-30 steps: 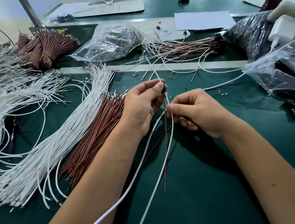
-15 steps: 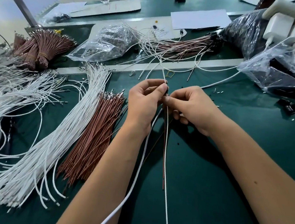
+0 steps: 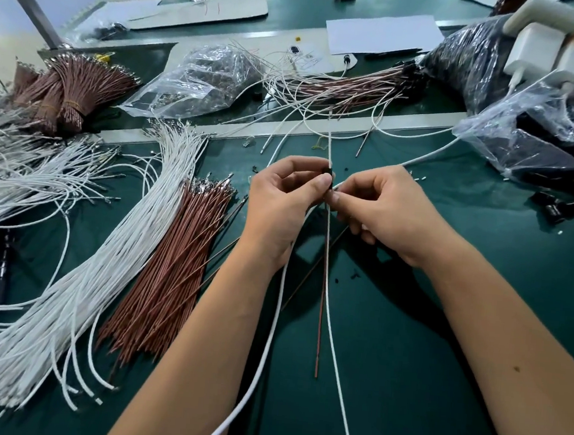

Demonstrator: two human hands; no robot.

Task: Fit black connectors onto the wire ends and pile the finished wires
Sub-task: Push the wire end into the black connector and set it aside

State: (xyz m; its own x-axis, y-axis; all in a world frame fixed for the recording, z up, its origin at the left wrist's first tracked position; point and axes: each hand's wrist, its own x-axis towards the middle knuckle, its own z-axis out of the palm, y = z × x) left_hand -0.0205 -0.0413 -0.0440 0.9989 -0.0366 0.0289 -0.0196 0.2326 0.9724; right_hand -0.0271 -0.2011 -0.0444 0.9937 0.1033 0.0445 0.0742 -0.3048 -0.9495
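Observation:
My left hand pinches a small black connector between thumb and fingers above the green mat. My right hand meets it from the right and pinches the wires just below the connector. A brown wire and a thin white wire hang from that point towards me. Another white wire runs up from the connector. A pile of wires with black connectors lies at the back of the bench.
Loose white wires and brown wires lie in fans on the left. Bundled brown wires sit far left. Clear bags and bags of black parts stand behind and right. Loose black connectors lie at right.
My right hand has moved up along the wires until its fingertips meet my left hand at the connector. The hanging wires now fall straighter.

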